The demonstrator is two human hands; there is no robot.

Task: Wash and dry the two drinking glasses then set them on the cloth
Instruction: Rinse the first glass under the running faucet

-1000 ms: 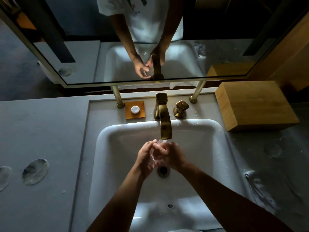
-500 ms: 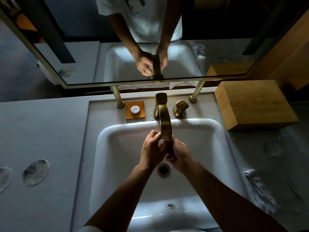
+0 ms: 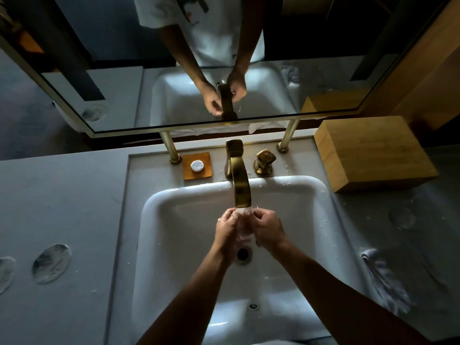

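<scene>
Both hands, left hand (image 3: pixel 227 229) and right hand (image 3: pixel 267 229), grip clear drinking glass (image 3: pixel 243 226) mid-basin under brass faucet (image 3: pixel 240 188); sink (image 3: pixel 174 245) walls well apart.

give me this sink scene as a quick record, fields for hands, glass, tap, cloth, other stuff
left hand: left hand grips the glass from the left, under the spout
right hand: right hand holds the same glass from the right
glass: clear glass between both hands, above the drain; hard to make out
tap: brass faucet, water running onto the glass
sink: white basin
cloth: pale cloth on the counter to the right
second glass: seemingly a clear one beyond the cloth, faint
other: wooden box; soap dish
</scene>
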